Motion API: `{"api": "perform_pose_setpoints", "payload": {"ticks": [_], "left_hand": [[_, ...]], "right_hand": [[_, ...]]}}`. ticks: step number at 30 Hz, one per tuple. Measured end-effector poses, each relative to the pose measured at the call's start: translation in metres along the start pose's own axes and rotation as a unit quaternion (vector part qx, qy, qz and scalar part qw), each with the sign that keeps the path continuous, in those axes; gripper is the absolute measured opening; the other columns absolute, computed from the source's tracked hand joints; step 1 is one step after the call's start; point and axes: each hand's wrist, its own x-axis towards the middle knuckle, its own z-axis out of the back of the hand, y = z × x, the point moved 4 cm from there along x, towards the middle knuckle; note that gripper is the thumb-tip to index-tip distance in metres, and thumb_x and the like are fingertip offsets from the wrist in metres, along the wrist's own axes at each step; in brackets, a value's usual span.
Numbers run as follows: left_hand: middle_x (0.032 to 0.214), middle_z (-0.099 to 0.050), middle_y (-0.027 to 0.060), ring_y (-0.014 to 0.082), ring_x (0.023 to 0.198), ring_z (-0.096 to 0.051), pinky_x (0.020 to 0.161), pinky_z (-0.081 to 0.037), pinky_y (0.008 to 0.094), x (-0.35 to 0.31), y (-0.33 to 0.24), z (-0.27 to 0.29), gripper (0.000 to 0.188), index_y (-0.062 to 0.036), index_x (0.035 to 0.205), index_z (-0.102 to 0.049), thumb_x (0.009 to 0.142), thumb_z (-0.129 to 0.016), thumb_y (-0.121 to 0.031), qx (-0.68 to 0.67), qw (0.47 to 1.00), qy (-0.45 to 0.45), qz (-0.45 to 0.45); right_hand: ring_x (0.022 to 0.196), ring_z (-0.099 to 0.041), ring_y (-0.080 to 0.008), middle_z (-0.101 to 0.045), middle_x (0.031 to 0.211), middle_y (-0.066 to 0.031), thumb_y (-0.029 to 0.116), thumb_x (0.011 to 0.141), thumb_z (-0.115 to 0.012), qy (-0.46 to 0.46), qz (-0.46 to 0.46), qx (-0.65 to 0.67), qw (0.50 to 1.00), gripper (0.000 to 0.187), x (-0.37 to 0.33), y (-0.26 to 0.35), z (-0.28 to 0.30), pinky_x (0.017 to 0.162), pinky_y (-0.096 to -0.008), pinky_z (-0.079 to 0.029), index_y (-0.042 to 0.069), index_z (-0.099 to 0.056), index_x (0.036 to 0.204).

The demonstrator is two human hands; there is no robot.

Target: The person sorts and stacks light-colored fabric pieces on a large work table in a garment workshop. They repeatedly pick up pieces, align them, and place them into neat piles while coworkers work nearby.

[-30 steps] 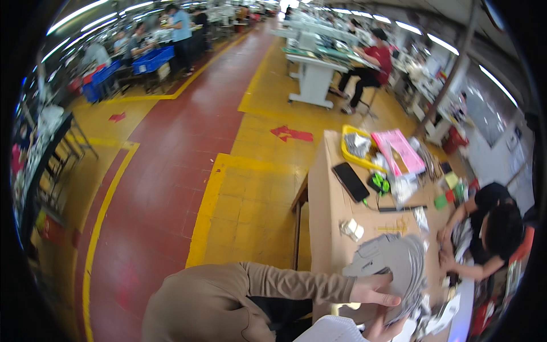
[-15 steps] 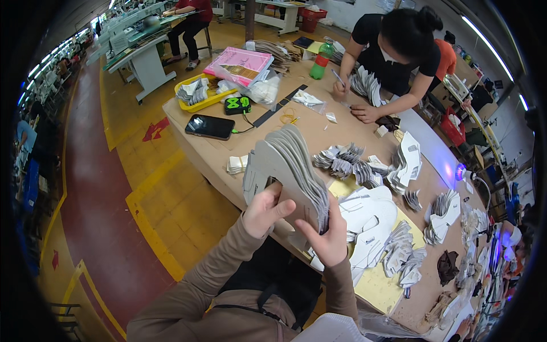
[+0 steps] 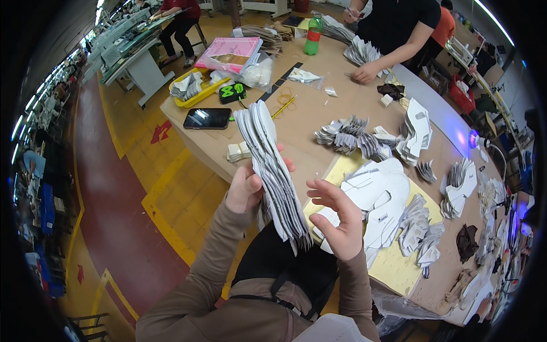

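Premises: factory workshop. Evidence: red walkway (image 3: 111, 214) edged with yellow lines (image 3: 161, 227), left of frame; machine workstation (image 3: 142, 74), upper left; strip lights (image 3: 17, 127) along the left edge; table (image 3: 336, 107), centre right, bearing stacks of cut grey-white pieces (image 3: 417, 128).

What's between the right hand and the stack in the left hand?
Just open space: in the head view, the right hand is apart from the stack, with brown tabletop showing behind the gap.

Left grip (image 3: 244, 191) curled, right grip (image 3: 342, 219) cupped and unclasped, forearms (image 3: 212, 242) forward.
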Motion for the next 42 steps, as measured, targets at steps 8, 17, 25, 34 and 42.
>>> {"api": "perform_pose_setpoints", "payload": {"ticks": [8,17,25,34,42], "left_hand": [[0.124,-0.058,0.0112,0.0212,0.109,-0.061,0.096,-0.05,0.035,0.017,0.015,0.009,0.098,0.0067,0.147,-0.027,0.083,-0.071,-0.053,-0.005,0.999,0.042,0.013],[0.133,-0.054,0.0151,0.021,0.118,-0.058,0.1,-0.047,0.0352,0.024,0.024,0.014,0.077,0.0054,0.146,-0.03,0.091,-0.061,-0.038,-0.029,0.997,0.02,0.07],[0.146,-0.043,0.0233,0.0279,0.121,-0.054,0.1,-0.048,0.0407,0.027,0.017,0.012,0.093,0.0002,0.15,-0.023,0.081,-0.065,-0.046,-0.127,0.991,-0.01,0.051],[0.115,-0.06,0.0221,0.0324,0.099,-0.06,0.086,-0.052,0.0399,0.034,0.021,0.013,0.101,0.0127,0.14,-0.035,0.071,-0.071,-0.053,-0.175,0.983,-0.022,0.041],[0.129,-0.055,0.0226,0.0332,0.114,-0.059,0.096,-0.052,0.0433,0.033,0.025,0.015,0.102,0.0048,0.146,-0.028,0.072,-0.071,-0.05,-0.161,0.985,-0.019,0.05]], "right_hand": [[0.102,-0.066,-0.0224,-0.064,0.122,-0.0181,-0.005,0.086,-0.062,-0.032,-0.083,0.058,0.994,0.048,-0.003,-0.001,-0.001,0.084,-0.0312,-0.053,0.0,-0.052,0.133],[0.094,-0.068,-0.0306,-0.065,0.114,-0.0189,0.005,0.084,-0.07,-0.049,0.008,-0.134,0.99,0.031,0.005,-0.002,0.006,0.075,-0.0318,-0.054,0.002,-0.062,0.114],[0.094,-0.067,-0.0271,-0.067,0.112,-0.0163,0.016,0.077,-0.081,-0.031,0.036,-0.169,0.985,0.047,0.009,0.0,-0.001,0.078,-0.0318,-0.053,0.001,-0.061,0.117],[0.099,-0.067,-0.0322,-0.065,0.117,-0.0178,0.018,0.074,-0.081,-0.035,0.072,-0.197,0.977,0.052,0.012,0.007,-0.012,0.079,-0.0357,-0.055,0.003,-0.058,0.118],[0.099,-0.067,-0.0344,-0.06,0.125,-0.0198,0.007,0.08,-0.071,-0.022,0.058,-0.214,0.975,0.037,0.011,0.001,-0.007,0.079,-0.0374,-0.055,-0.001,-0.062,0.115]]}}
